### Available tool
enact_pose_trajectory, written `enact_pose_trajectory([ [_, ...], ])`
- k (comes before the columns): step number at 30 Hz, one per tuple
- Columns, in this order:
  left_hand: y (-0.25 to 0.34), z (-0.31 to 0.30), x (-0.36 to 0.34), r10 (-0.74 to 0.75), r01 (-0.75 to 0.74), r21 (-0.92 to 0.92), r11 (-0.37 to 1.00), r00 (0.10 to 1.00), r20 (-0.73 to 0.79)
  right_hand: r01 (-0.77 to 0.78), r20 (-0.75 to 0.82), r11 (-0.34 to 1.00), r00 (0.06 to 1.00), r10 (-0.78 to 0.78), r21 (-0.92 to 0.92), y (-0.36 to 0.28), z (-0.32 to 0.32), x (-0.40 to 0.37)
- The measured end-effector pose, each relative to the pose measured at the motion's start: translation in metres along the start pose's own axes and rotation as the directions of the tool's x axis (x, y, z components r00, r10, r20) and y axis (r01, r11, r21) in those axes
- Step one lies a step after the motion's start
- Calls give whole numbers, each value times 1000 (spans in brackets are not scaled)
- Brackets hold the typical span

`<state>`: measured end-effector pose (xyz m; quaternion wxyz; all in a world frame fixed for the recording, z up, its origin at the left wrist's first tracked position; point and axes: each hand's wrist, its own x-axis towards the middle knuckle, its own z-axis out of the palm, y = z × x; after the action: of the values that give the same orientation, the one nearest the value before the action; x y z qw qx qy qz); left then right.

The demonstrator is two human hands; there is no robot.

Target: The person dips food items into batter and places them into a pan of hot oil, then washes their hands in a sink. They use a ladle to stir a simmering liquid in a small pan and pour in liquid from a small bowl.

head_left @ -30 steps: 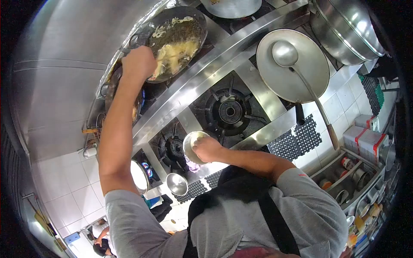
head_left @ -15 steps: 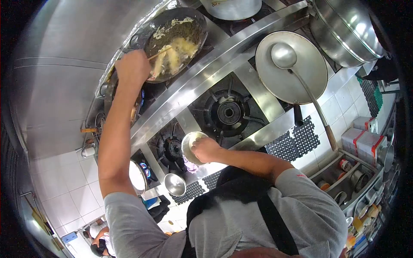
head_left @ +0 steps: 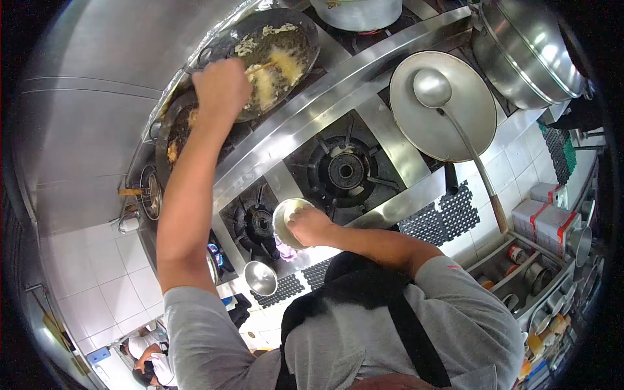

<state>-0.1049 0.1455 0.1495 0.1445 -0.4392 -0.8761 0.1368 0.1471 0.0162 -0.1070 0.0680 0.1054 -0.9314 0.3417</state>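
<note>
My left hand (head_left: 222,91) is closed around chopsticks (head_left: 263,67), held over a dark wok (head_left: 221,51) of bubbling oil. Pale yellow battered pieces (head_left: 265,90) fry near the chopstick tips, and loose bits of batter float toward the far side. My right hand (head_left: 309,227) grips the rim of a light-coloured bowl (head_left: 281,229) at the front of the stove, its fingers partly inside. What the bowl holds is mostly hidden by the hand. A pinkish-purple cloth (head_left: 285,252) lies just below that bowl.
Another dark wok (head_left: 167,133) with browned pieces sits behind my left forearm. A steel bowl (head_left: 261,279) stands at the front edge. To the right, a ladle (head_left: 431,87) rests in a large pan (head_left: 416,133) beside a steel pot (head_left: 520,58). A lit burner (head_left: 218,255) shows blue flame.
My left hand has moved up and to the right with the chopsticks, farther over the wok, uncovering more of the second wok. My right hand stays on the bowl.
</note>
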Motion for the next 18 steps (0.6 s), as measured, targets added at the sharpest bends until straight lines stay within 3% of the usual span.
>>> enact_pose_trajectory([
  [8, 17, 25, 13, -7, 1, 32, 999, 986, 168, 13, -40, 1000, 999, -14, -5, 2, 0, 0],
  [10, 10, 21, 5, 9, -9, -1, 1000, 1000, 5, 15, -44, 1000, 999, -15, 2, 1, -3, 0],
  [14, -5, 9, -1, -35, 35, -15, 999, 999, -21, 10, -17, 1000, 1000, -11, -7, 2, 2, 3],
  [17, -17, 12, -9, -69, 60, -101, 993, 993, -94, 21, -17, 999, 1000, -22, -31, 1, 2, 2],
  [18, -21, 11, -17, -126, 91, -214, 972, 980, -152, 27, -6, 999, 1000, -28, -33, 0, 3, 2],
])
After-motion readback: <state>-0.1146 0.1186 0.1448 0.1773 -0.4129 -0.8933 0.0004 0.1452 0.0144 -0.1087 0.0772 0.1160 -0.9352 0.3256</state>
